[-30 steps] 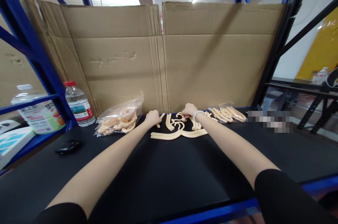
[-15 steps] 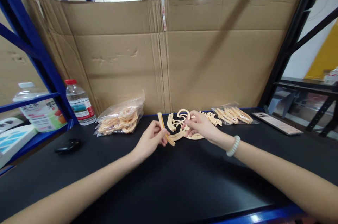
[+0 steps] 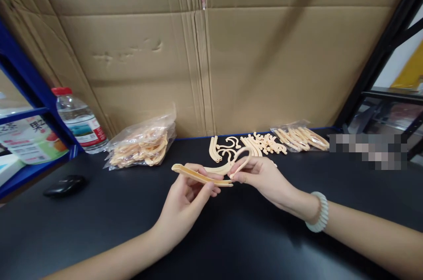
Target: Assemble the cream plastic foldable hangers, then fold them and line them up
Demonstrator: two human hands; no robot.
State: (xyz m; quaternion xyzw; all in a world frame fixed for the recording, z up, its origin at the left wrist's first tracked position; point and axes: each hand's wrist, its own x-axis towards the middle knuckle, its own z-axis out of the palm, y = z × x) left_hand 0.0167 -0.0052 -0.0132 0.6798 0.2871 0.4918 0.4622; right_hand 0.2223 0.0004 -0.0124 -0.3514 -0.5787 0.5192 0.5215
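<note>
Above the black tabletop, my left hand (image 3: 191, 196) is closed on a long, slightly curved pale wooden strip (image 3: 201, 178) with an orange-brown groove or edge. My right hand (image 3: 261, 176) pinches a hook-shaped pale wooden piece (image 3: 243, 156), its lower tip close to the right end of the strip. Whether the two pieces touch I cannot tell. Behind the hands lie loose curved pieces (image 3: 214, 150), scroll-shaped pieces (image 3: 231, 142) and a pile of small wavy pieces (image 3: 269, 142), partly hidden by the right hand.
To the left stand a plastic bag of wooden pieces (image 3: 142, 143), a red-capped water bottle (image 3: 81, 121) and a black mouse (image 3: 65, 186). Another bag of pieces (image 3: 300, 138) lies at the right, beside a blurred-out patch. A cardboard wall (image 3: 132, 60) closes off the back of the black table (image 3: 257, 245).
The view has tilted down and come closer. The strip in my left hand has turned from steep to nearly level, and the hook piece in my right hand has come to its end.
</note>
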